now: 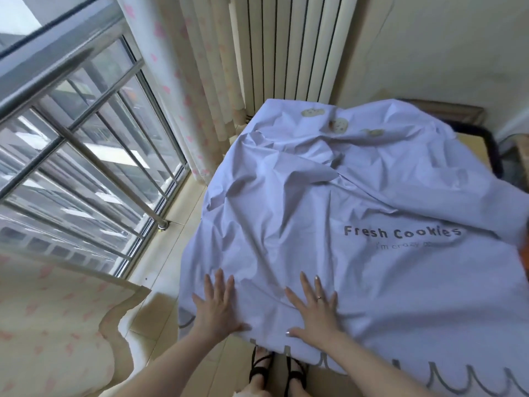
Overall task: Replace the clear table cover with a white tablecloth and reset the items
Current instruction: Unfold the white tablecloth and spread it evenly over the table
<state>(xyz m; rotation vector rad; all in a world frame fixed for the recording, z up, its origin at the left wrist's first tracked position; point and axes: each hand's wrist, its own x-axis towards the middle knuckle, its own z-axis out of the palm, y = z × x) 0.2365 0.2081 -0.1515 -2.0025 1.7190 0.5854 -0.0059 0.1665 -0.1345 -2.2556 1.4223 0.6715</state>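
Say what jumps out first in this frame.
A rumpled white tablecloth fills the middle, draped over the table, with "Fresh Cookies" lettering at right. The left hand and right hand press flat on its near edge. A barred window takes up the left.

1. I see the surface wholly hidden under a white tablecloth (329, 210).
2. The tablecloth lies rumpled, creased most toward the far left, printed "Fresh Cookies", its scalloped edge hanging over the near side.
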